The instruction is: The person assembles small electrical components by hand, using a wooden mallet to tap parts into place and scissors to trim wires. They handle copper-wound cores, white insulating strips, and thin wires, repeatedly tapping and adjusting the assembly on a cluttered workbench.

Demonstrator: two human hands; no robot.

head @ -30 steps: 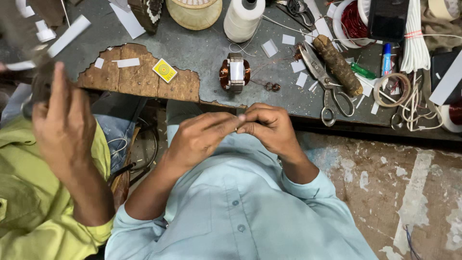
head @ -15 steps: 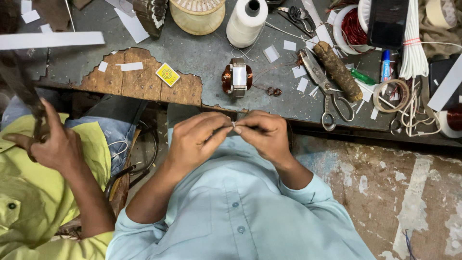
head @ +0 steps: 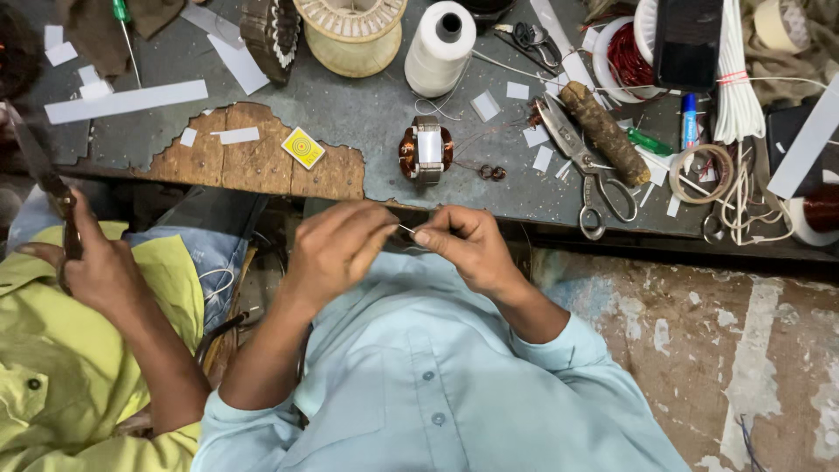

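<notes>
Thin wire pinched between both hands, just off the workbench's near edge.

The left hand and right hand sit close together, each clamped on the thin wire, whose short visible span runs left to right between the fingertips. The copper-wound coil lies straight ahead near that edge; the right hand is slightly nearer it.

Thin pale wire, short visible stretch, pinched at both ends between fingertips of the left hand and right hand. Held level, taut, above the lap in front of the light blue shirt, just below the near edge of the bench. Too fine to make out further detail.
</notes>
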